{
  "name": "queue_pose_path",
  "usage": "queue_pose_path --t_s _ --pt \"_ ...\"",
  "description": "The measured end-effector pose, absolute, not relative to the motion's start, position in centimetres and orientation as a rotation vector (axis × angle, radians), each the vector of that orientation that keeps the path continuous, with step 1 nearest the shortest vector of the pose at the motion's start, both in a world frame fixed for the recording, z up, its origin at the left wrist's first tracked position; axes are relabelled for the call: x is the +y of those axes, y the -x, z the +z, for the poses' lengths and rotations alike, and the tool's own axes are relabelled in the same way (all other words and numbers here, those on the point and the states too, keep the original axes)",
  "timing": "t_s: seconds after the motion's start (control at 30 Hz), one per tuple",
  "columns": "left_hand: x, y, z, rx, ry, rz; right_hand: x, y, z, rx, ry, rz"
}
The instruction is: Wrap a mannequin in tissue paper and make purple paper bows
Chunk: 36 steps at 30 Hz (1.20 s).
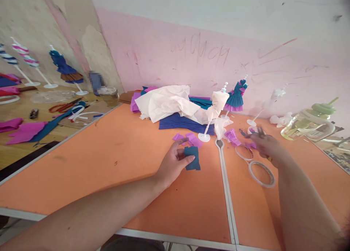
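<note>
My left hand (pixel 175 163) pinches a small folded piece of teal crepe paper (pixel 193 157) between thumb and fingers, just above the orange table (pixel 109 163). My right hand (pixel 266 146) reaches to the right over the table, closed on scissors (pixel 253 132) whose blades point left beside purple paper scraps (pixel 232 137). A white mannequin stand draped in cream paper (pixel 216 110) rises between the two hands, farther back. More purple scraps (pixel 188 138) lie just beyond my left hand.
Two tape rings (pixel 261 172) lie under my right forearm. A heap of cream, blue and purple paper (pixel 169 105) sits against the pink wall. A finished teal-and-purple dress on a stand (pixel 235 96), an empty stand (pixel 262 109), a green-lidded bottle (pixel 311 121). Another table at left holds more dressed stands (pixel 65 70).
</note>
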State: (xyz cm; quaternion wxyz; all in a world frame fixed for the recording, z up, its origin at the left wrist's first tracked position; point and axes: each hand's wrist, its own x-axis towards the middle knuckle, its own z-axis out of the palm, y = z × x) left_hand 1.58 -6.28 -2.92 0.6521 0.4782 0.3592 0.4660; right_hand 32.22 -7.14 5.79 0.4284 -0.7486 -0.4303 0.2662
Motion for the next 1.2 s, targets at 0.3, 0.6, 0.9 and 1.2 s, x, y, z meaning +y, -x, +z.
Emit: queue_pose_path --t_s 0.3,0.6,0.9,1.2 --pt "-7.0 -1.7 -2.5 0.783 -1.005 1.113 -9.0 -18.8 1.1 -1.792 1.617 0.968" --pt "-6.6 -1.6 -3.2 0.606 -0.705 0.885 -8.7 -19.2 0.5 -1.748 1.591 1.043" --pt "-6.4 -1.1 -3.5 0.607 -0.586 0.548 -8.6 -19.7 0.6 -1.713 1.535 1.085" --pt "-6.0 -1.1 -3.6 0.778 -0.930 0.662 -8.9 -19.6 0.5 -1.735 1.520 1.072"
